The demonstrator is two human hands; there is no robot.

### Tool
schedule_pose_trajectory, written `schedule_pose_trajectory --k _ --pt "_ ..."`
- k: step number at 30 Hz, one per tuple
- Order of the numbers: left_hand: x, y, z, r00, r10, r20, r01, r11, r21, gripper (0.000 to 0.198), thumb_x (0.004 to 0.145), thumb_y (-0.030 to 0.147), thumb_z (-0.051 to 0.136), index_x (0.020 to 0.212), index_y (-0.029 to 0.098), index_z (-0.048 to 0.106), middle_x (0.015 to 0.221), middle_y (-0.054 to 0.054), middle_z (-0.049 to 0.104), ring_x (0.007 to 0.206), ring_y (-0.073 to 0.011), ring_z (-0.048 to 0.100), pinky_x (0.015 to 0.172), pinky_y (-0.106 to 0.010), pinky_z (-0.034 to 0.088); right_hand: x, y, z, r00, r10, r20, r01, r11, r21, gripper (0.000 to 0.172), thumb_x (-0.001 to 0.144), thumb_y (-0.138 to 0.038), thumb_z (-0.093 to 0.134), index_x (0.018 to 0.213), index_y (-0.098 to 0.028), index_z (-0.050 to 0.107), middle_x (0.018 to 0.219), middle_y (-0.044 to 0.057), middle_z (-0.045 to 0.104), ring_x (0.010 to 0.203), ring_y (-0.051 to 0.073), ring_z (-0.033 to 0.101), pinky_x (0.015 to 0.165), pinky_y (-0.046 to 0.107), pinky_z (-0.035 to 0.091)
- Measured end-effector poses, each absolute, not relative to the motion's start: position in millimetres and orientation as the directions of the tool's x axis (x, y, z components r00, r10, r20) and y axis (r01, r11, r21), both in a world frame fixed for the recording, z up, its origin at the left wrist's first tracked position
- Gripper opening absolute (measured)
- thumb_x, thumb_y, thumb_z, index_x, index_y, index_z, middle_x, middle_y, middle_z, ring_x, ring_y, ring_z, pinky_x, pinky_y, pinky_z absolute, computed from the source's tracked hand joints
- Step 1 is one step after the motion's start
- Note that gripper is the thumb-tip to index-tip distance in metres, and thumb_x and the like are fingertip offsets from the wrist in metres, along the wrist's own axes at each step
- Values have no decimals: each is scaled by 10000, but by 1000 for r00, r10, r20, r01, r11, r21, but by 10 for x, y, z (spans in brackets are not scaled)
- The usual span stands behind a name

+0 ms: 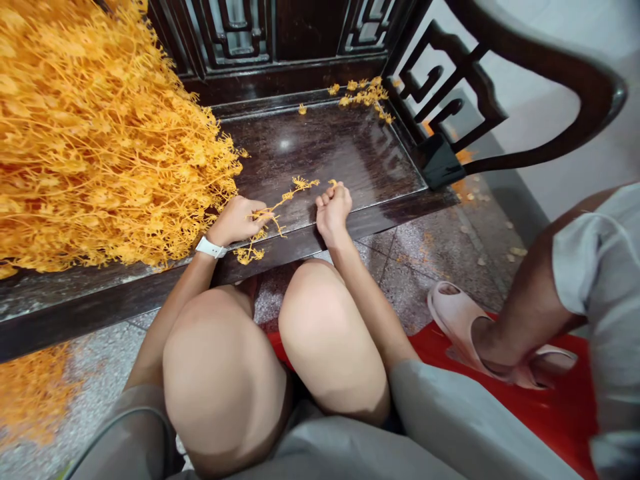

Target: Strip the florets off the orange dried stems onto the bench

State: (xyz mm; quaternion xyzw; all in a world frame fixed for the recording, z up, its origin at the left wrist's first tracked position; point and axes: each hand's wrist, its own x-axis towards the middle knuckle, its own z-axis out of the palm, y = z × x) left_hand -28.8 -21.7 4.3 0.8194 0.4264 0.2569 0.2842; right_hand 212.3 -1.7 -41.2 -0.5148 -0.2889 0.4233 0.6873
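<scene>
A yellow-orange plastic flower sprig (pixel 287 196) is pinched in my left hand (pixel 239 220), which wears a white wristband. One branch of it points up and right; other flower tips dangle below the fingers over the bench edge. To its right my right hand (pixel 334 212) is closed, with a small yellow floret (pixel 333 182) showing at the fingertips. A gap separates the two hands. Both are over the front of a dark wooden bench (pixel 320 147). Beside my left hand rises a large heap of the same yellow sprigs (pixel 110 147).
Loose florets (pixel 367 95) lie at the bench's far right corner, below a curved armrest (pixel 575 100). Orange bits (pixel 35 393) cover the floor at left. Another person's leg and pink sandal (pixel 463 323) are at right, by a red surface (pixel 565 413).
</scene>
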Motion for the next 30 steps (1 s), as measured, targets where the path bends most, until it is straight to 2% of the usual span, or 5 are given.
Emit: schedule_pose_trajectory --k 4,9,18,24,30 --pt "-344 -204 31 304 922 239 557 -375 741 473 1006 572 647 697 215 641 583 4 540 558 -156 441 586 -337 297 2024 -83 -435 351 930 104 -113 153 -982 517 996 -815 611 1080 -317 501 728 -82 462 468 84 354 431 236 361" --pt "-340 -176 -1 161 933 321 550 -355 756 448 1028 542 642 714 224 630 585 10 510 580 -159 436 612 -342 311 1979 -124 -429 366 927 86 -126 141 -982 469 1000 -746 657 1092 -309 515 708 -92 487 456 77 362 420 227 375" --pt "-328 -183 21 161 934 318 573 -351 740 562 1035 702 582 736 228 619 615 -1 559 618 -166 477 620 -329 336 1975 -167 -352 394 915 85 -96 133 -986 557 979 -778 663 862 -280 442 655 -87 443 454 75 372 414 233 344" --pt "-328 -187 24 157 935 319 580 -349 736 574 1034 729 573 759 230 643 610 -2 548 608 -168 470 614 -334 327 1963 -183 -325 365 927 79 -97 122 -988 604 991 -764 667 771 -262 413 646 -71 437 459 70 339 410 235 321" --pt "-331 -187 25 169 934 316 587 -353 729 567 1038 712 580 746 228 620 593 9 514 579 -158 435 609 -337 310 1997 -208 -290 446 888 106 -107 171 -979 487 989 -585 730 790 -266 421 668 -72 439 501 79 395 450 222 364"
